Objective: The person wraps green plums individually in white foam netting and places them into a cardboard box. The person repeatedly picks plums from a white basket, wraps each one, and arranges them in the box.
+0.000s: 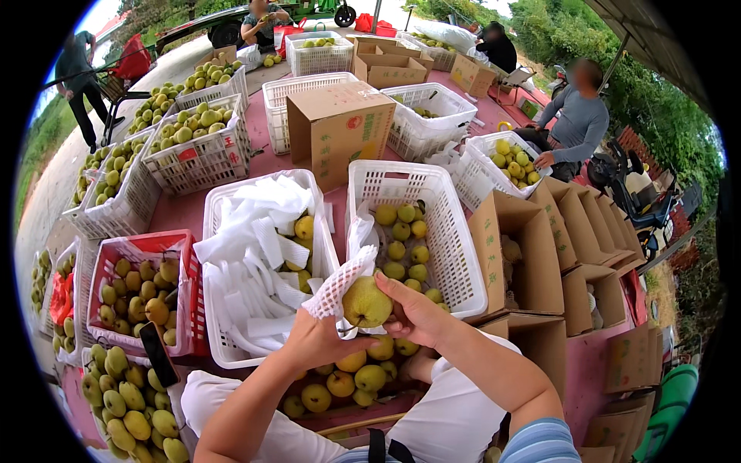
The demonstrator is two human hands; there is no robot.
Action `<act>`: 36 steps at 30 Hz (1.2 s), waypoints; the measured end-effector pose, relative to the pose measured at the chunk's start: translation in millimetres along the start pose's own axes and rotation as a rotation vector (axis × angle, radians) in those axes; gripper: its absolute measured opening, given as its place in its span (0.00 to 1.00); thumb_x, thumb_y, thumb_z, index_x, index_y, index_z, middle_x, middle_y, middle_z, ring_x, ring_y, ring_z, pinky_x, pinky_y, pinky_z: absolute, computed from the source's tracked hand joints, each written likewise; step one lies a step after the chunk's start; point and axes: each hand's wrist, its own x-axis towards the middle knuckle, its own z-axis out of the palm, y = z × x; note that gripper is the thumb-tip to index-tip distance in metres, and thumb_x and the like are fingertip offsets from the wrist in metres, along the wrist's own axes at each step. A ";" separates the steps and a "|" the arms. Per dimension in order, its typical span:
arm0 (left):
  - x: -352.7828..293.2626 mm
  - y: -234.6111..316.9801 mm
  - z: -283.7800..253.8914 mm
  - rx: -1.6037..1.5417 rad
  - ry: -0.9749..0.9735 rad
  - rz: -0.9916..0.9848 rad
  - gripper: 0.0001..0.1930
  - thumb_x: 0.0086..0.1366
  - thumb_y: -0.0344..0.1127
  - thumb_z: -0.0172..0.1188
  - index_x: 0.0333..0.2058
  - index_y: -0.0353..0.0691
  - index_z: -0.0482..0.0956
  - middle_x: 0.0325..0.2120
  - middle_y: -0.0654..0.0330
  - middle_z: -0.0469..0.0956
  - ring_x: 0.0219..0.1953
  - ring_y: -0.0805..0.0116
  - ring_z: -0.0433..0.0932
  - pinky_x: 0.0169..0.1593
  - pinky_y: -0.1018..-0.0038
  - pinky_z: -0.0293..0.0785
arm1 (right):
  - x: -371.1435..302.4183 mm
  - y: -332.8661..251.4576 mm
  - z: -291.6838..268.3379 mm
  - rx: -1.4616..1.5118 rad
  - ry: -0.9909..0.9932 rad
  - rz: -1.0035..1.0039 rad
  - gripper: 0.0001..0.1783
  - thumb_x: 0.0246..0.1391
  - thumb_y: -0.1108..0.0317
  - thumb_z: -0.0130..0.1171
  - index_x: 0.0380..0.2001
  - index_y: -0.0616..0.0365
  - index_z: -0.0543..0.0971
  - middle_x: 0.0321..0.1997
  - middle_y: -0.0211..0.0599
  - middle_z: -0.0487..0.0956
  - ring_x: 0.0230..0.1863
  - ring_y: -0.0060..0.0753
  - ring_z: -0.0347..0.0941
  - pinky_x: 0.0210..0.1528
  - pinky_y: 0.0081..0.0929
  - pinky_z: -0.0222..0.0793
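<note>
In front of me, my right hand (pixel 421 310) grips a yellow-green pear (pixel 366 302), thumb on top and fingers curled under it. Closed round a white foam net sleeve (pixel 336 290), my left hand (pixel 323 333) meets the pear's left side; the sleeve's mesh stands up beside the fruit. Just beyond is a white crate (pixel 218 328) with a heap of flat foam sleeves (pixel 251 255) and a few pears along its right side. A second white crate (pixel 455 266) to its right has more pears (pixel 397 231) at the bottom. Below my hands, loose pears (pixel 370 378) lie between my legs.
At left stand a red crate (pixel 193 297) of pears and a pear-filled crate with a phone (pixel 158 355) on its edge. Open cardboard boxes (pixel 525 255) line the right. A closed-sided carton (pixel 351 135) stands ahead. Another person (pixel 575 119) sits at right beside a pear crate.
</note>
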 end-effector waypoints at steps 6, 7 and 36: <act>-9.6 -4.4 0.6 -0.258 0.105 -0.026 0.40 0.45 0.33 0.76 0.55 0.35 0.64 0.49 0.57 0.72 0.50 0.68 0.73 0.54 0.71 0.69 | -3.9 6.4 16.0 -0.307 0.208 -0.143 0.26 0.57 0.39 0.52 0.36 0.52 0.66 0.31 0.32 0.73 0.15 0.18 0.64 0.17 0.15 0.59; -10.5 3.3 2.0 -0.743 0.110 -0.210 0.38 0.45 0.30 0.75 0.55 0.37 0.64 0.49 0.59 0.72 0.50 0.69 0.73 0.54 0.71 0.70 | -1.5 4.7 1.8 -0.299 0.213 -0.218 0.24 0.59 0.41 0.51 0.34 0.52 0.66 0.33 0.35 0.75 0.15 0.19 0.65 0.17 0.16 0.59; -15.5 -8.9 19.9 -1.585 -0.155 -0.455 0.46 0.49 0.60 0.67 0.61 0.40 0.60 0.57 0.59 0.67 0.59 0.62 0.66 0.61 0.61 0.62 | 39.1 37.6 -4.0 0.769 -0.683 -0.116 0.18 0.64 0.52 0.46 0.45 0.54 0.75 0.47 0.33 0.78 0.47 0.31 0.75 0.49 0.35 0.72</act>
